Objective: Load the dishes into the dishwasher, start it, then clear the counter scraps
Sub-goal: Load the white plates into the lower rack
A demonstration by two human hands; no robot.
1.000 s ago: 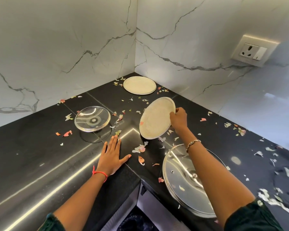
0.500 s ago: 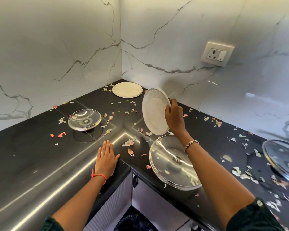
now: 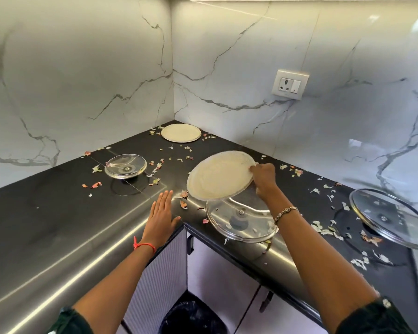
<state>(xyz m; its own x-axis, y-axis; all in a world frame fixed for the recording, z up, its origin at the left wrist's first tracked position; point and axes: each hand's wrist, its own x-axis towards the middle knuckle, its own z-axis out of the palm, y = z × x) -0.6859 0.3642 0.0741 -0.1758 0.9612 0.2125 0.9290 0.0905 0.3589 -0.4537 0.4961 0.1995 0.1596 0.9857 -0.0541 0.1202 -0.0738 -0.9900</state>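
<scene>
Above scrap-strewn black counter (image 3: 58, 213), right hand (image 3: 263, 175) grips a tilted cream plate (image 3: 220, 175); left hand (image 3: 161, 218) rests flat.

The left hand (image 3: 161, 216) lies flat, palm down, on the inner front corner of the black stone worktop (image 3: 58, 213), fingers straight and together, thumb spread. A red thread (image 3: 144, 245) circles its wrist. The right hand (image 3: 263, 175), arm outstretched, is raised above the worktop, its fingers curled on the rim of a tilted round cream plate (image 3: 217, 177). A beaded bracelet (image 3: 286, 210) sits on that wrist.
</scene>
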